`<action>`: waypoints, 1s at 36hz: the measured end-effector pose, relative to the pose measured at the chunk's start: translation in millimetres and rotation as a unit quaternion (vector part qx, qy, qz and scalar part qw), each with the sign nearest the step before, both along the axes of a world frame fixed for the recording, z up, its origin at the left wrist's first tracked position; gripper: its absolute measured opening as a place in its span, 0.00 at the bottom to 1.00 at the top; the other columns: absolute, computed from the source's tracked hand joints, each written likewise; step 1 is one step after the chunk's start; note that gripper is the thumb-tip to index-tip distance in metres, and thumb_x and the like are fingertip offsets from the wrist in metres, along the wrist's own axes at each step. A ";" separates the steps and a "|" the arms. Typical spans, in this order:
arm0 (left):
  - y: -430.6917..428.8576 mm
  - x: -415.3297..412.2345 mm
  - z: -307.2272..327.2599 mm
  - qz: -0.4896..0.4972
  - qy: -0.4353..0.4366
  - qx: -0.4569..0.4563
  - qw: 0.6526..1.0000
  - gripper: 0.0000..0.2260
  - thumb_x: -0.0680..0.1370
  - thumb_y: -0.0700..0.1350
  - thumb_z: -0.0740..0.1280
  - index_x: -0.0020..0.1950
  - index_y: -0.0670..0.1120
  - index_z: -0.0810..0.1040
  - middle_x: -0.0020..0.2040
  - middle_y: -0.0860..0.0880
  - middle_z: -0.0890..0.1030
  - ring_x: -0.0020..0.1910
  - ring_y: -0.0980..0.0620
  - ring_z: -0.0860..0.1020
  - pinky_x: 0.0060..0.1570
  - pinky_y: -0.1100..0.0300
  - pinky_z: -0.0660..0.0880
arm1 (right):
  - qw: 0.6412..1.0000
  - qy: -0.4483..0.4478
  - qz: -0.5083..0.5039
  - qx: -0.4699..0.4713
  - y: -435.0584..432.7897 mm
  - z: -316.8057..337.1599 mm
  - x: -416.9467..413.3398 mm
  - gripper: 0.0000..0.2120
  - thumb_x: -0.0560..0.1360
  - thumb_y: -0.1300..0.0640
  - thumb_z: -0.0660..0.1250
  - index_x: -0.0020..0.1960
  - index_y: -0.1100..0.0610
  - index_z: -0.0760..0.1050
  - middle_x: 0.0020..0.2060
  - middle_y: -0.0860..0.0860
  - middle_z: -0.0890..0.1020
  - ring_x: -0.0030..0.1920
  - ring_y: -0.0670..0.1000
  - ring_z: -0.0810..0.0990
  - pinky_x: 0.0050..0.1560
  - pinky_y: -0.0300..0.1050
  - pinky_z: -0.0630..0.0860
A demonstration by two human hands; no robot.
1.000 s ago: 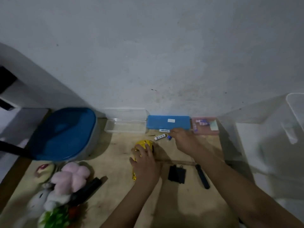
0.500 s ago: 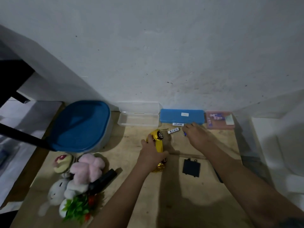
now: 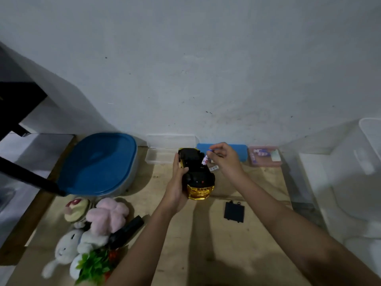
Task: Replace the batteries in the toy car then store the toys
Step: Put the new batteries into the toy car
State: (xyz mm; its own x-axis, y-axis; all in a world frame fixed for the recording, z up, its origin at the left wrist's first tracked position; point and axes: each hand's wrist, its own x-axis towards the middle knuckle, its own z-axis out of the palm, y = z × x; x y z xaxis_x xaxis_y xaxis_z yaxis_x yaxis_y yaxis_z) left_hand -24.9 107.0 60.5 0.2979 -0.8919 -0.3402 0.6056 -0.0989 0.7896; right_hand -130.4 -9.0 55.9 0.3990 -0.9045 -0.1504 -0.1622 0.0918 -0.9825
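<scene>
Your left hand (image 3: 176, 183) grips the toy car (image 3: 195, 174) belly-up above the bench (image 3: 257, 234), its long axis running from 12 to 6 o'clock, gold nose toward you. Your right hand (image 3: 223, 159) pinches a battery (image 3: 205, 161) at the car's 2 o'clock edge, touching the underside. The right hand is nearer the open bay; a spare battery (image 3: 213, 168) lies just beside.

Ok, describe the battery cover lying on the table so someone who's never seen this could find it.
Start at the wooden table under the white wall, then find the upturned yellow toy car held in the left hand. Just right of and nearer than the car lies a flat black rectangular plastic battery cover, alone, with small tabs along its far edge.
</scene>
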 end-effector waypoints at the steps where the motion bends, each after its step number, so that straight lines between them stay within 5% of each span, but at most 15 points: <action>1: -1.9 -3.6 3.7 -0.004 0.012 -0.008 1.000 0.25 0.81 0.40 0.55 0.72 0.64 0.57 0.69 0.46 0.71 0.61 0.44 0.76 0.47 0.52 0.80 | 0.999 -0.020 -0.021 0.013 2.5 2.3 -0.1 0.07 0.73 0.59 0.70 0.42 0.49 0.73 0.42 0.50 0.80 0.48 0.52 0.79 0.50 0.48 0.76; 6: -9.0 -18.8 15.2 -0.074 -0.009 -0.050 0.996 0.36 0.75 0.38 0.63 0.72 0.68 0.52 0.71 0.50 0.69 0.65 0.45 0.74 0.57 0.49 0.77 | 0.991 -0.061 -0.121 0.005 10.7 17.6 -7.5 0.08 0.73 0.59 0.70 0.41 0.50 0.72 0.44 0.53 0.80 0.49 0.52 0.79 0.51 0.45 0.74; 10: -12.3 -17.7 22.5 -0.179 -0.162 -0.033 0.970 0.50 0.70 0.40 0.74 0.70 0.73 0.41 0.73 0.53 0.64 0.67 0.50 0.71 0.64 0.44 0.70 | 0.982 -0.082 -0.167 -0.022 11.7 29.5 -17.7 0.09 0.72 0.62 0.70 0.39 0.52 0.72 0.44 0.55 0.80 0.47 0.52 0.79 0.50 0.46 0.75; 14: -15.4 -17.1 32.0 -0.225 -0.272 -0.037 0.935 0.52 0.65 0.47 0.77 0.64 0.78 0.39 0.76 0.54 0.55 0.71 0.49 0.65 0.66 0.42 0.68 | 0.975 -0.086 -0.201 -0.025 11.5 36.4 -25.6 0.10 0.71 0.62 0.71 0.38 0.52 0.72 0.43 0.57 0.81 0.47 0.55 0.80 0.52 0.54 0.77; 19: -10.2 -20.5 32.6 -0.182 -0.234 -0.043 0.954 0.51 0.69 0.36 0.73 0.70 0.72 0.42 0.70 0.50 0.66 0.66 0.47 0.72 0.61 0.44 0.73 | 0.970 -0.108 -0.210 -0.051 17.6 50.6 -28.4 0.05 0.73 0.57 0.68 0.41 0.48 0.74 0.42 0.55 0.82 0.47 0.56 0.81 0.53 0.56 0.78; 23: -6.4 -20.8 30.9 -0.132 -0.188 -0.064 0.971 0.50 0.68 0.32 0.69 0.71 0.70 0.45 0.69 0.48 0.69 0.62 0.45 0.75 0.59 0.47 0.75 | 0.971 -0.072 -0.157 -0.167 16.6 71.6 -31.6 0.06 0.77 0.57 0.64 0.50 0.49 0.76 0.45 0.49 0.81 0.41 0.47 0.82 0.41 0.37 0.77; 30: -11.2 -17.0 42.0 -0.103 -0.215 -0.108 0.965 0.48 0.68 0.30 0.66 0.72 0.70 0.46 0.72 0.50 0.68 0.64 0.44 0.74 0.62 0.45 0.73 | 0.983 0.026 -0.012 -0.182 15.4 81.5 -23.9 0.08 0.68 0.57 0.75 0.45 0.55 0.79 0.39 0.48 0.83 0.43 0.46 0.82 0.44 0.41 0.78; 36: -16.7 -9.2 47.7 -0.072 -0.247 -0.112 0.960 0.48 0.69 0.32 0.66 0.72 0.68 0.44 0.71 0.50 0.67 0.61 0.50 0.76 0.59 0.52 0.76 | 0.958 0.064 0.028 -0.279 14.3 79.4 -11.0 0.08 0.76 0.62 0.65 0.53 0.59 0.81 0.48 0.49 0.75 0.49 0.47 0.76 0.50 0.40 0.76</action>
